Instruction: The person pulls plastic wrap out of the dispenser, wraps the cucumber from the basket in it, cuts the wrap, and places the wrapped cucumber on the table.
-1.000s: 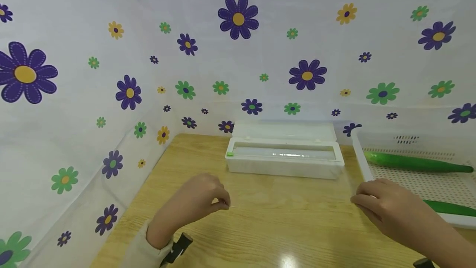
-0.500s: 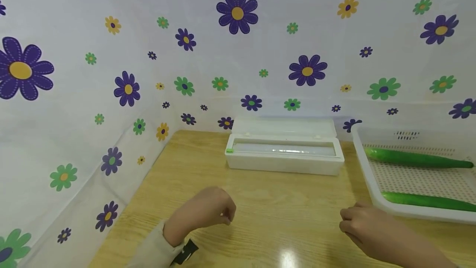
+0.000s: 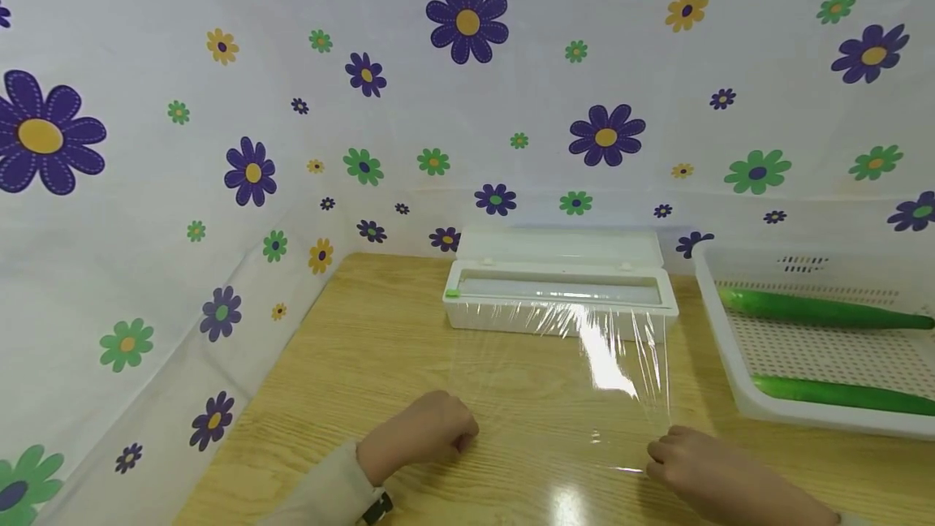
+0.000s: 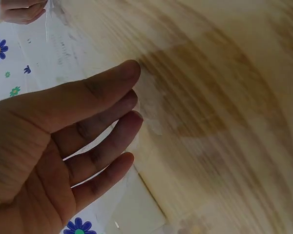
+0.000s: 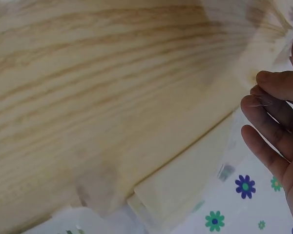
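Observation:
A sheet of clear cling film (image 3: 540,396) stretches over the wooden table from a white cling film dispenser (image 3: 561,321). My left hand (image 3: 427,433) pinches the film's near left corner between thumb and forefinger; in the left wrist view the left hand's (image 4: 73,126) other fingers are loosely bent. At the near right corner my right hand (image 3: 704,465) pinches the film too, and the right wrist view has that hand (image 5: 281,117) with film at its fingertips. Inside the dispenser lies the film roll (image 3: 555,291); its lid (image 3: 558,247) is raised, and a green slider (image 3: 453,293) sits at the left end.
A white perforated basket (image 3: 730,364) stands at the right, holding two long green cucumbers, one at the back (image 3: 818,309) and one at the front (image 3: 840,394). Flower-printed white sheeting (image 3: 409,120) rises behind and left of the wooden table (image 3: 365,323).
Both hands have moved nearer the person, drawing the film out of the dispenser; the right hand has also shifted left, away from the basket, and the left hand slightly right. Glare now shows on the film.

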Available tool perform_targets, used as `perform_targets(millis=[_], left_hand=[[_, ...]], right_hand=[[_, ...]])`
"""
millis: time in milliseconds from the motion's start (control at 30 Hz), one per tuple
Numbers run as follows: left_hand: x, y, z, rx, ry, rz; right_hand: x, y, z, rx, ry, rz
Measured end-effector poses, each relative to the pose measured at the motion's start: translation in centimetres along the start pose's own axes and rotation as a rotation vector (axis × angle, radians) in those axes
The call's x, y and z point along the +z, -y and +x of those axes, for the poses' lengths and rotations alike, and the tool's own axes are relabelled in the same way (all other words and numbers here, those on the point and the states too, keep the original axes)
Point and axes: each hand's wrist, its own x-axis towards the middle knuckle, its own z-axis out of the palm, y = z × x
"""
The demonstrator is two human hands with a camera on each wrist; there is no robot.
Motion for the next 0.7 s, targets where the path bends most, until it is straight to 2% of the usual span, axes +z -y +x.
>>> perform_targets(millis=[233,367,500,700], left_hand=[[0.3,0.5,0.0,0.013,0.014,-0.065],[0.6,0.8,-0.1,0.012,0.015,-0.098],[0.6,1.0,-0.2,0.001,0.029,-0.121],[0.4,1.0,0.3,-0.040,0.032,-0.066]], right_hand=[[1.3,0.3,-0.1,-0.026,0.090,-0.062],[1.9,0.6,-0.3,-0.065,0.048,-0.129],[2.0,0.8,-0.6,-0.050,0.055,-0.121],[1.6,1.0,-0.8,-0.020,0.074,-0.073]])
